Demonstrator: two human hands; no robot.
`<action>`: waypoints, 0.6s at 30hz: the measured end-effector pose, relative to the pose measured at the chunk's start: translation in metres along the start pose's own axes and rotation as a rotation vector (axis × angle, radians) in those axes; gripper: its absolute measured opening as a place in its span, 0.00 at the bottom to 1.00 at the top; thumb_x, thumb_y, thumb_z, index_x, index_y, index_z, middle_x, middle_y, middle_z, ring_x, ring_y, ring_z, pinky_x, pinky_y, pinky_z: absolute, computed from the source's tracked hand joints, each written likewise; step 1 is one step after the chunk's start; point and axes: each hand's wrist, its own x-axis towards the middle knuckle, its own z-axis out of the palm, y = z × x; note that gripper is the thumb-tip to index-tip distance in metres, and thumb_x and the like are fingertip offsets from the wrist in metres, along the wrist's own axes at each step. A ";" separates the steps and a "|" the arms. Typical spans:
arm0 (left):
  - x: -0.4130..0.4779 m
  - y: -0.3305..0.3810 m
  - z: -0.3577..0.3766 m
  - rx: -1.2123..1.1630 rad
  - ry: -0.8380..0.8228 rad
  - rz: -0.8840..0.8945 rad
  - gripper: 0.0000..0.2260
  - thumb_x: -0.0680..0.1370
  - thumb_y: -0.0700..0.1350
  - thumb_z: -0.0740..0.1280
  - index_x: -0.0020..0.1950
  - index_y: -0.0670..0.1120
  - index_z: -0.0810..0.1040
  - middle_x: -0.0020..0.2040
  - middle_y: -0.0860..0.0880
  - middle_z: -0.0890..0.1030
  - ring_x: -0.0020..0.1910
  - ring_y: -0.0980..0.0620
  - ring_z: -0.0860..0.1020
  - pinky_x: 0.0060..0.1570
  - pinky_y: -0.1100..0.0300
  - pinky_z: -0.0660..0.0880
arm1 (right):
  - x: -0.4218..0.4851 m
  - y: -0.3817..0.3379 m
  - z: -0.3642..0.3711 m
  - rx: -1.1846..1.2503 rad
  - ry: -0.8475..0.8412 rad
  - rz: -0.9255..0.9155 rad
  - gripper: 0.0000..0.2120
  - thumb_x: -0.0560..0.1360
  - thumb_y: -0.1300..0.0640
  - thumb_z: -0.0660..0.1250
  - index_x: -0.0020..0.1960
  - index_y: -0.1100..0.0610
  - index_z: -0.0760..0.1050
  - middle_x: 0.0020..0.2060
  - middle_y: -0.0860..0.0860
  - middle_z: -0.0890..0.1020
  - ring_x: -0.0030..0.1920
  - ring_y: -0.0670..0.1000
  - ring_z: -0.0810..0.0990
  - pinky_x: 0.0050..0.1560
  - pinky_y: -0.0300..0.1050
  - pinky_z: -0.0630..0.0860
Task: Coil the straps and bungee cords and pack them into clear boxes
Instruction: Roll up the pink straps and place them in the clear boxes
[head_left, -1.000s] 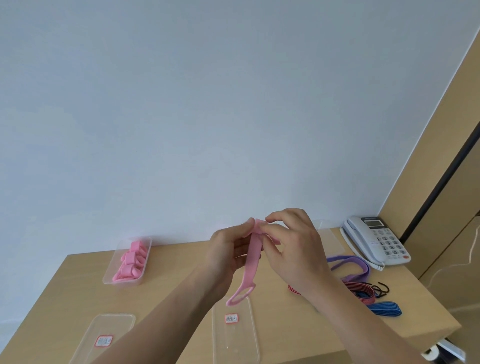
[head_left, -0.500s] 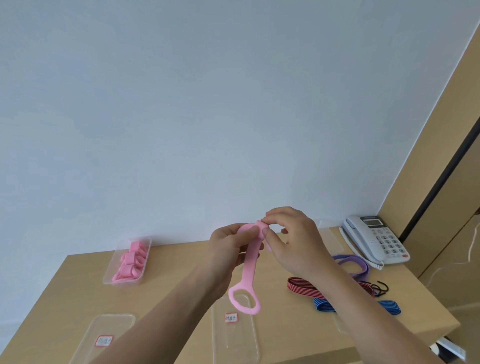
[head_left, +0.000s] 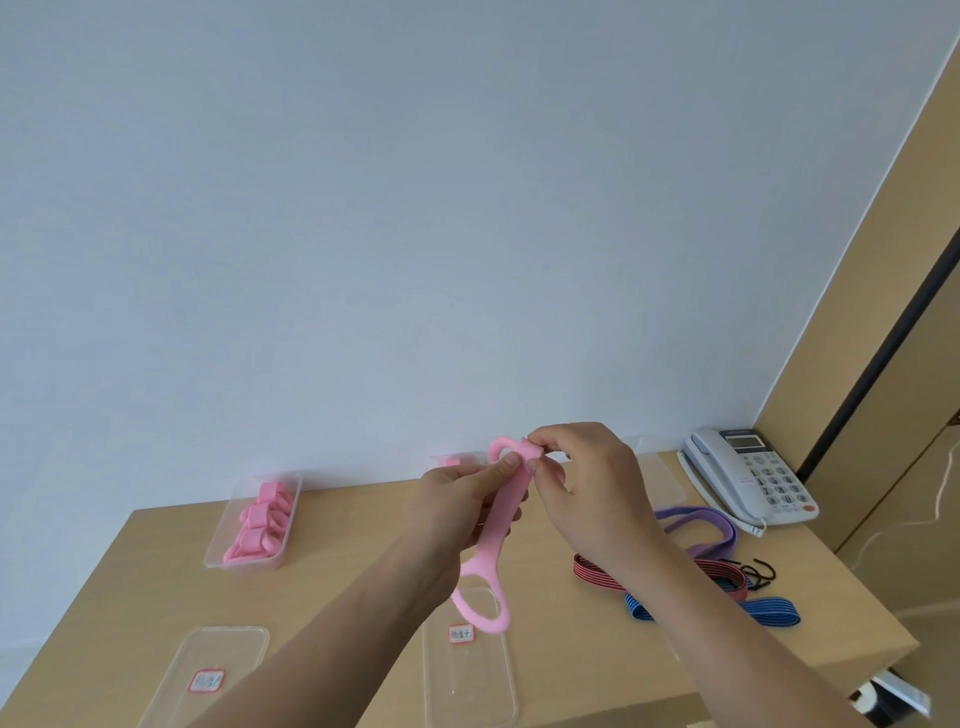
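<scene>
the right hand (head_left: 587, 493) now pinches a small roll at the top of the pink strap (head_left: 501, 525), which a second ago was flat; the left hand (head_left: 457, 514) clasps it just below, above the table (head_left: 363, 587). coiling has only begun, its looped tail dangling.

Single view from camera on my head. Faces forward, pitched high: pale wall (head_left: 415, 208) fills upper two thirds, wooden table (head_left: 353, 561) only in lower third. Wide angle, verticals at right lean inward. Close range: my forearms enter from bottom edge, my hands (head_left: 524, 499) meet just below centre. Table's far edge and right corner visible; near edge cut off. No second view.
</scene>
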 end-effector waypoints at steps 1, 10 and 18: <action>0.000 0.000 0.000 -0.002 0.000 0.006 0.15 0.79 0.49 0.73 0.52 0.36 0.85 0.45 0.41 0.87 0.38 0.47 0.82 0.45 0.52 0.79 | -0.001 0.000 0.000 -0.017 0.012 -0.017 0.08 0.74 0.63 0.71 0.47 0.51 0.82 0.39 0.43 0.82 0.45 0.48 0.77 0.42 0.32 0.68; 0.002 0.002 -0.001 -0.002 -0.042 0.066 0.09 0.79 0.42 0.69 0.49 0.39 0.87 0.43 0.39 0.84 0.40 0.46 0.81 0.49 0.49 0.76 | -0.004 0.000 0.003 -0.048 0.131 -0.143 0.12 0.67 0.69 0.76 0.44 0.54 0.83 0.36 0.42 0.81 0.42 0.50 0.77 0.41 0.32 0.72; 0.004 0.000 -0.005 -0.041 -0.060 0.060 0.09 0.79 0.45 0.71 0.49 0.40 0.87 0.45 0.38 0.85 0.42 0.45 0.80 0.53 0.49 0.76 | -0.007 0.002 0.009 0.003 0.142 -0.185 0.12 0.67 0.68 0.74 0.47 0.55 0.84 0.44 0.44 0.84 0.48 0.52 0.79 0.49 0.41 0.75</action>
